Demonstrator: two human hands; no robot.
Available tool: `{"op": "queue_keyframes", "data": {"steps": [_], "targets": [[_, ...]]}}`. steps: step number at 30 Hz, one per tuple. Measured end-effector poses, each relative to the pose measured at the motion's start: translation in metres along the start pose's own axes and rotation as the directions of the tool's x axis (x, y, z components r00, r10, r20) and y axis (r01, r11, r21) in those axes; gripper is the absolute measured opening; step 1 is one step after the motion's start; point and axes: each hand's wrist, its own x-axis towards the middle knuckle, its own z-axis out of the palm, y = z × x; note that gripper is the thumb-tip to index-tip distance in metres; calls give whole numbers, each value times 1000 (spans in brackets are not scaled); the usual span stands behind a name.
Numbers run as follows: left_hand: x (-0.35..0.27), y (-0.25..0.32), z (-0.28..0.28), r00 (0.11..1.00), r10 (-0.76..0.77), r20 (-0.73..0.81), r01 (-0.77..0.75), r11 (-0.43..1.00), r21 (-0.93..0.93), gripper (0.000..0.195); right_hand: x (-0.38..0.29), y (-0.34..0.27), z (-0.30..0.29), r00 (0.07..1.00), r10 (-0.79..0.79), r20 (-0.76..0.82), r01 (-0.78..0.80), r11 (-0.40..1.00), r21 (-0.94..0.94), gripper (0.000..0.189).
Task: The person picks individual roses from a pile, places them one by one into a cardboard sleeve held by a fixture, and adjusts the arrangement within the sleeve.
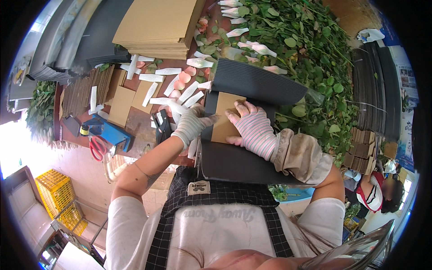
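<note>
My right hand (254, 130), in a striped glove with bare fingertips, lies with fingers spread on a brown cardboard piece (227, 116). That piece rests on a black corrugated sheet (236, 160) in front of me; a raised black corrugated flap (256, 81) stands beyond it. At the sheet's left edge is my left hand (195, 123), in a light glove, its fingertips near the cardboard; whether it grips anything is unclear. White mesh flower sleeves (189, 92) and loose pink petals (184, 77) lie beyond it. A black stapler (163, 125) is just left of that hand.
Leafy rose stems (314, 50) cover the right of the table. Stacked cardboard (155, 27) stands at the back left. A blue metal tool (111, 130) and red-handled scissors (97, 148) are at the left edge. Black sheets (374, 91) and another person (374, 192) are at the right.
</note>
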Motion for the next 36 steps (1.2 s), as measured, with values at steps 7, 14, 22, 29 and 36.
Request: {"op": "queue_keyframes", "data": {"steps": [7, 14, 22, 29, 36], "targets": [[-10, 8, 0, 837, 546, -32, -446, 715, 539, 53, 8, 2, 0, 995, -24, 96, 19, 999, 47, 72], [7, 35, 5, 599, 403, 692, -721, -105, 685, 77, -12, 40, -17, 972, -228, 60, 171, 855, 489, 50], [-22, 104, 59, 859, -32, 511, -504, -220, 835, 66, -63, -33, -6, 992, -66, -107, 79, 988, 130, 28], [-22, 78, 72, 894, 106, 435, -397, -259, 880, 38, -67, -31, -22, 997, -59, 54, 48, 980, 195, 31], [-21, 71, 56, 832, 149, 534, -515, -152, 844, 30, -20, 152, -104, 694, 565, -447, -148, 719, 679, 32]]}}
